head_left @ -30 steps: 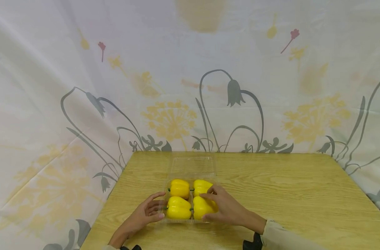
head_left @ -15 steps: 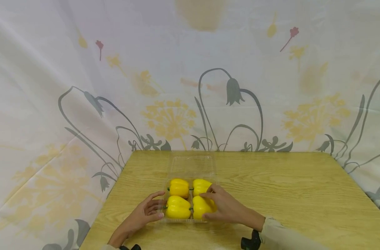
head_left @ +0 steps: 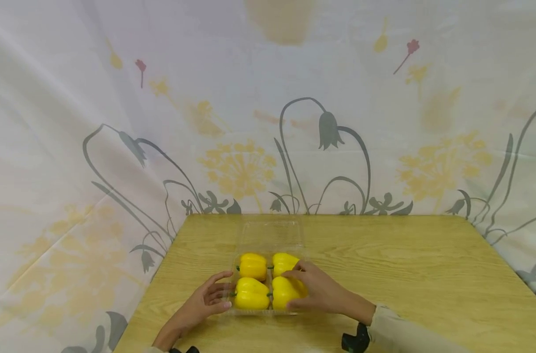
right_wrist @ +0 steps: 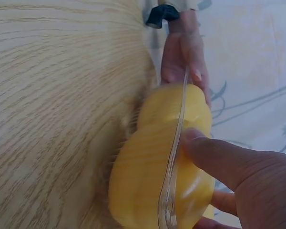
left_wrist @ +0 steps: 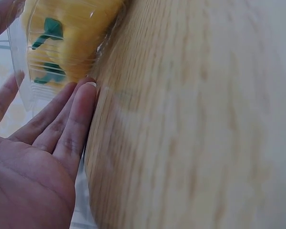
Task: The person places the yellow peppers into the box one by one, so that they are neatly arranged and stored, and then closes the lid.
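A clear plastic clamshell box lies on the table, its lid folded back. Several yellow bell peppers with green stems sit inside in two rows. My right hand grips the front-right bell pepper, thumb on its near side and fingers over the far side; the right wrist view shows the thumb against it, inside the rim. Beside the box's left wall rests my left hand, fingers extended. In the left wrist view, those fingertips touch the clear wall. The front-left bell pepper is nearest that hand.
The wooden table extends to the right and behind the box. A floral-print cloth hangs along its back and left sides. Black wrist mounts sit on both wrists.
Both hands, the box and the bell peppers stay nearly in place. Only a slight shift of the head view shows.
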A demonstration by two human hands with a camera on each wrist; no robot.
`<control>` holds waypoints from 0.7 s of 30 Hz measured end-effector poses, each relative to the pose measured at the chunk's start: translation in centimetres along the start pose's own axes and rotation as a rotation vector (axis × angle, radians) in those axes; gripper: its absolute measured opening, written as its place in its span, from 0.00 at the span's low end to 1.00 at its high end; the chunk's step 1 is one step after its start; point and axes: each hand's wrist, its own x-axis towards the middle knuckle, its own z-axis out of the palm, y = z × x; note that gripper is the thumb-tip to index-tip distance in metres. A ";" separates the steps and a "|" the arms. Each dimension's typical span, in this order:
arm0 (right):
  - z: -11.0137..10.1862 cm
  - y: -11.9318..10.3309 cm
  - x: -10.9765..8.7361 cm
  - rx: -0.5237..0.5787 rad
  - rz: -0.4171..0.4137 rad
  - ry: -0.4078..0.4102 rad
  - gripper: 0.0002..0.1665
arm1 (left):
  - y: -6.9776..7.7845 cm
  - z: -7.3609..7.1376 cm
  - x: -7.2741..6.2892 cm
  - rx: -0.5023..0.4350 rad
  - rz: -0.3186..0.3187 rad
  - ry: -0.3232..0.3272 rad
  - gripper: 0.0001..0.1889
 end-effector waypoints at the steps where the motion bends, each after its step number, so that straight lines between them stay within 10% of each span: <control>1: -0.1 0.0 0.0 0.006 0.000 0.001 0.41 | 0.0 0.0 0.0 -0.001 -0.001 -0.001 0.36; 21: -1.2 1.1 0.1 0.107 -0.051 0.134 0.31 | 0.2 0.0 -0.2 0.001 -0.008 -0.004 0.37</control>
